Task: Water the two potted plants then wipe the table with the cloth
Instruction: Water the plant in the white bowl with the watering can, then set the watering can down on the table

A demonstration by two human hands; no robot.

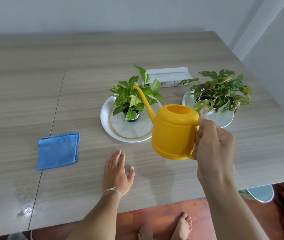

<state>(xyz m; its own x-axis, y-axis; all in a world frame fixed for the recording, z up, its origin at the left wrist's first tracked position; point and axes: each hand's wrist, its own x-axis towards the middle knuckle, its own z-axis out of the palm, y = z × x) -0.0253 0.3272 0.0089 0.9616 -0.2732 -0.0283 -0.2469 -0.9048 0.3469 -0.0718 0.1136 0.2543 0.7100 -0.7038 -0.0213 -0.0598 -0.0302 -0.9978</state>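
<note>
Two potted plants on white plates, mid-tabletop (155, 54): variegated pothos (134, 99) on the left plate (113, 130), holey-leaved plant (219, 90) on the right plate (224, 118). Yellow watering can (172, 132) raised off the tabletop, just in front of and between both plates, spout (143, 99) reaching up over the pothos leaves. Right hand (214, 146) curled tight around the can's handle. Left hand (118, 172) flat on the tabletop, fingers straight, holding nothing. Folded blue cloth (59, 150) lying well to the left, untouched. Wet patch (25, 200) near the front left edge.

Likely step: watering the pothos. Best done with a slow tilt, spout tip lowered under the leaves toward the soil in the small black pot (132, 116), short pours to avoid flooding the plate, already ringed with a brown stain.

White power strip (169, 82) behind the plants. No readable writing or brand anywhere; pale band on the pot too small to make out.
</note>
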